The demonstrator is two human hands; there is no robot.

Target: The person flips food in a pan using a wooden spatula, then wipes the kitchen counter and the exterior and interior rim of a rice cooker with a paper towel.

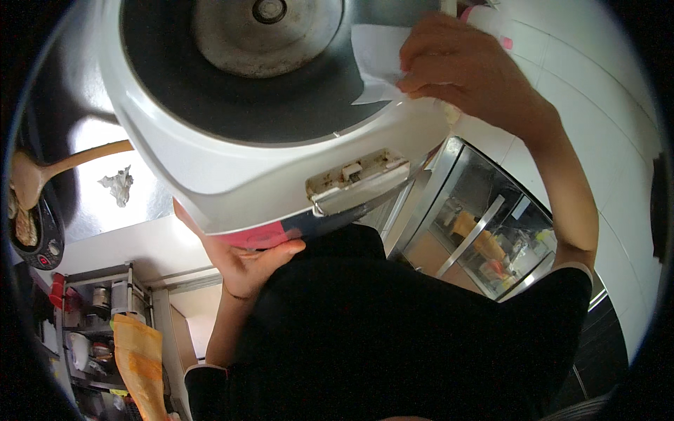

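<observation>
A white rice cooker body [237, 176] is held tilted in front of me, its dark cavity facing up and no inner pot in it. At the cavity's bottom lies a stained round metal heating plate [226, 44] with a raised centre button [270, 9]. My left hand [239, 266] supports the cooker from below, thumb against its pink and dark front panel [260, 235]. Pinched in my right hand [463, 71] is a white paper tissue [376, 60], at the cavity's right rim. The latch recess [358, 176] on the cooker's front bears brown grime.
A crumpled scrap [120, 185] lies on the shiny counter [97, 210] at left. A wooden spatula [87, 156] rests over a black appliance [50, 255] holding food. Below stand a storage rack [97, 329] and an orange cloth [139, 358]. A glass-fronted cabinet [474, 226] stands right.
</observation>
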